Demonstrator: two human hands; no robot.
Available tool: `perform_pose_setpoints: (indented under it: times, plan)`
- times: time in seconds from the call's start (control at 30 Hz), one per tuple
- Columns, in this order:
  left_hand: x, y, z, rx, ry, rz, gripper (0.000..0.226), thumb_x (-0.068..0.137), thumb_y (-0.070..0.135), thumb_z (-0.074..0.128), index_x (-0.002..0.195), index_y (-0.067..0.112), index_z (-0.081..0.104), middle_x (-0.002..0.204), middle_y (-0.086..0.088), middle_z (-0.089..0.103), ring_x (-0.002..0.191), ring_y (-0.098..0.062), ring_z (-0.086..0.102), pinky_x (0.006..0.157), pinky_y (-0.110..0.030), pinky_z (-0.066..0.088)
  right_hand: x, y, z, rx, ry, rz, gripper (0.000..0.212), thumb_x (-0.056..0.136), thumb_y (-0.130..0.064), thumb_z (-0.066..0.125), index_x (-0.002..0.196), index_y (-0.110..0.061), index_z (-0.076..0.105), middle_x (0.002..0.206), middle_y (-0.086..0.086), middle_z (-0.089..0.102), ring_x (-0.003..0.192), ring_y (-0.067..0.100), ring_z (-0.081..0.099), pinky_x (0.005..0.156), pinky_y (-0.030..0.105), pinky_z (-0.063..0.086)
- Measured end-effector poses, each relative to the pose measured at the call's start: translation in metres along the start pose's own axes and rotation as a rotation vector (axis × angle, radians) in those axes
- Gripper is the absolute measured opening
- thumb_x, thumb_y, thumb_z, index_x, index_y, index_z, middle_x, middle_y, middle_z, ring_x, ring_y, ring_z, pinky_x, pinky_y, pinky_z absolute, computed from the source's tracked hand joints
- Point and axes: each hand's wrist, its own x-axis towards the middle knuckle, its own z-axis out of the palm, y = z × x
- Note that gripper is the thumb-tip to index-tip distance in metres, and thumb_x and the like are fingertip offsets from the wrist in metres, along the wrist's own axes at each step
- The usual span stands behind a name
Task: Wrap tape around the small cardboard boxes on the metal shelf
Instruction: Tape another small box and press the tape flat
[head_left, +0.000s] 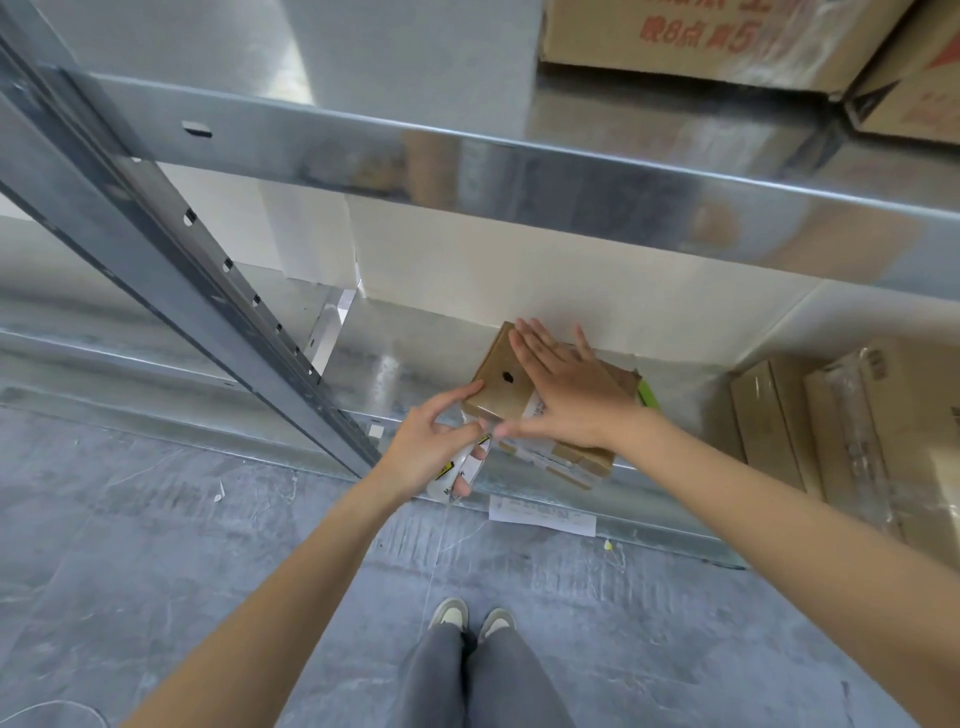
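A small brown cardboard box (498, 382) with a dark logo lies on top of another taped box (563, 460) at the front of the low metal shelf (384, 374). My right hand (566, 387) lies flat on the top box with fingers straight, thumb stretched toward the near corner. My left hand (436, 441) grips a roll of tape (460, 475) with white and yellow printing, just left of the box's near corner, index finger touching the box's edge. A clear strip runs from the roll to the box.
A slanted steel upright (171, 249) crosses on the left, and a shelf beam (519, 171) spans above. Larger wrapped cartons (852, 436) stand at the right of the low shelf. A green object (648, 395) peeks from behind the boxes. A paper label (540, 514) hangs on the shelf's front edge.
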Motion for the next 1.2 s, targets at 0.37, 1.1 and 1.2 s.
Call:
perform_pose_setpoints:
  times: [0.37,1.1,1.2]
  plan:
    - [-0.006,0.011,0.007,-0.04,-0.014,0.014,0.049,0.093,0.012,0.065,0.137,0.028,0.052,0.085,-0.022,0.069,0.054,-0.007,0.066,0.045,-0.021,0.051,-0.03,-0.038,0.015,-0.061,0.105,-0.102,0.064,0.105,-0.041,0.025,0.153,-0.006,0.001,0.162,0.009,0.0,0.15,0.02,-0.004,0.118,0.031,-0.013]
    - [-0.02,-0.03,0.011,-0.007,0.221,0.164,0.06,0.086,0.048,0.068,0.14,0.034,0.048,0.052,0.008,0.053,0.055,-0.004,0.052,0.068,-0.012,0.042,-0.042,-0.015,0.011,-0.102,0.01,0.25,0.107,0.077,-0.071,0.055,0.153,-0.031,-0.009,0.162,-0.001,-0.012,0.148,0.034,-0.007,0.111,0.063,0.003]
    - [-0.032,-0.045,0.011,0.027,0.276,0.196,0.048,0.079,0.061,0.069,0.116,0.031,0.065,0.085,0.01,0.073,0.092,-0.002,0.067,0.093,-0.031,0.049,-0.04,-0.008,0.005,-0.023,0.014,0.244,0.103,0.079,-0.069,0.056,0.153,-0.037,-0.007,0.162,-0.006,-0.011,0.149,0.029,-0.005,0.115,0.058,0.006]
